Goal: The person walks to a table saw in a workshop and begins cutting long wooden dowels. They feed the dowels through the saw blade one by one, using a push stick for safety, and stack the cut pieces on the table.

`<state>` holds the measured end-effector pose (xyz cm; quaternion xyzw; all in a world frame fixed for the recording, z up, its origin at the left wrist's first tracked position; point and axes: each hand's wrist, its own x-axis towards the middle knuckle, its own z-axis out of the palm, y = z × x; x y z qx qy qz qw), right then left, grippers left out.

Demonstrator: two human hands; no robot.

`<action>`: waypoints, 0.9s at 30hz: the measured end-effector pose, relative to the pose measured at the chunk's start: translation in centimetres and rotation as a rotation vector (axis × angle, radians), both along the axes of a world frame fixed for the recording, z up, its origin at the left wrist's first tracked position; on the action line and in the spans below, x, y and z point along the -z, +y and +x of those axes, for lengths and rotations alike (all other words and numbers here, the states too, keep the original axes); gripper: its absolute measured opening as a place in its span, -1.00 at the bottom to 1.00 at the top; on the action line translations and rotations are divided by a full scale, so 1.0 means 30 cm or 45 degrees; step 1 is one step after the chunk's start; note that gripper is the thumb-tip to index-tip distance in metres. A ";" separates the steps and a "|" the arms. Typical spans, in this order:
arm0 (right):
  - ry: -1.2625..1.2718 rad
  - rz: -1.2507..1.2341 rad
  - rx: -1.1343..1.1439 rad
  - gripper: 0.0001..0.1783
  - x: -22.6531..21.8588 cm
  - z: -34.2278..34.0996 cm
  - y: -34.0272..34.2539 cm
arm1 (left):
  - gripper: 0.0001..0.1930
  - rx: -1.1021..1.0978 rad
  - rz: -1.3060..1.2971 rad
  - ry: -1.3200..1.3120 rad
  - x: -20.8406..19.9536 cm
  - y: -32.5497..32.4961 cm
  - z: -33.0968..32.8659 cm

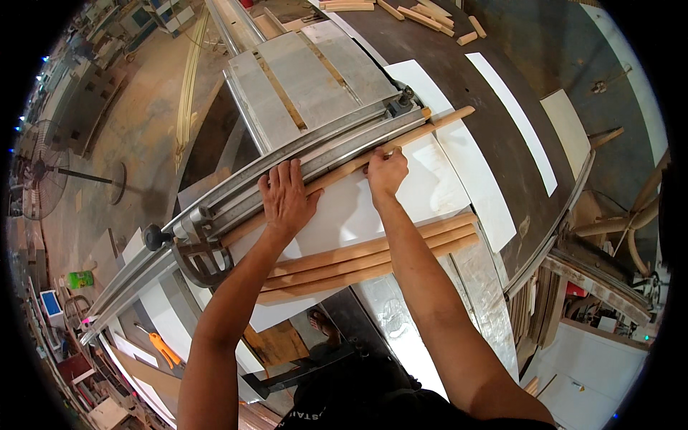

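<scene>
A long wooden strip lies against the metal fence, and its far right end extends past the fence. My left hand rests flat over the strip and fence, its fingers stretched out and its thumb beside the strip. Farther right, my right hand is closed at the strip's near edge. Something small and brownish pokes out at its fingers, too little to name. Below both hands, several similar wooden strips lie side by side on a white panel.
A sliding metal table stands beyond the fence. A black-knobbed clamp sits at its left end. White strips and wood offcuts lie on the dark tabletop. An orange-handled tool is lower left; a fan stands far left.
</scene>
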<state>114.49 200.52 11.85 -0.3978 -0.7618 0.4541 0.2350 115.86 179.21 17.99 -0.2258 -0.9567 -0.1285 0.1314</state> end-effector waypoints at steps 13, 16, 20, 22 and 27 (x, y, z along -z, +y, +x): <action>-0.021 -0.014 0.022 -0.80 0.000 -0.016 -0.013 | -0.20 -0.108 0.086 -0.013 -0.004 0.021 0.020; -0.016 -0.022 0.021 -0.83 0.005 -0.014 -0.005 | -0.23 -0.138 0.120 0.026 -0.029 0.040 0.034; -0.006 -0.092 -0.023 -0.86 -0.034 -0.014 -0.019 | -0.22 -0.172 0.148 -0.004 -0.043 0.035 0.039; -0.049 -0.113 -0.023 -0.85 -0.051 -0.006 -0.027 | -0.22 -0.184 0.163 0.018 -0.041 0.032 0.045; -0.127 -0.088 -0.009 -0.79 -0.040 -0.006 -0.010 | -0.25 -0.202 0.189 0.026 -0.041 0.041 0.046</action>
